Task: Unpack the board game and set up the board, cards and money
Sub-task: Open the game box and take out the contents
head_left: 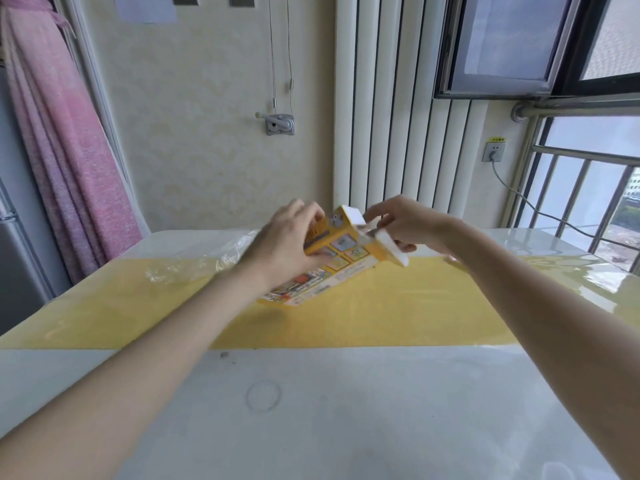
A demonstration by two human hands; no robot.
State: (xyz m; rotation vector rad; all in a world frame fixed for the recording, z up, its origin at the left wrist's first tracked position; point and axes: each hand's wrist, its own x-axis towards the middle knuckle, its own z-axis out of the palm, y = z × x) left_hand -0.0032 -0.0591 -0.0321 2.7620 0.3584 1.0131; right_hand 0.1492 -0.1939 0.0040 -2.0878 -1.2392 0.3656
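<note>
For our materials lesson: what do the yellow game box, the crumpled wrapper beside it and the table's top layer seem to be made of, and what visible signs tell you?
Game box: printed cardboard, apparently; its opened end flaps show plain white insides and fold crisply.
Wrapper: thin clear plastic film, crumpled, see-through, with glinting creases.
Table: probably a glossy clear plastic sheet over yellow and white layers; it reflects the window light.

the table (311, 410) is white and glossy, with a broad yellow band (381, 320) running across it from nine to three o'clock. on the band, toward twelve o'clock, a yellow game box (332, 268) rests on its near corner, tilted up. crumpled clear wrap (207, 261) lies just beside it at ten o'clock.
</note>
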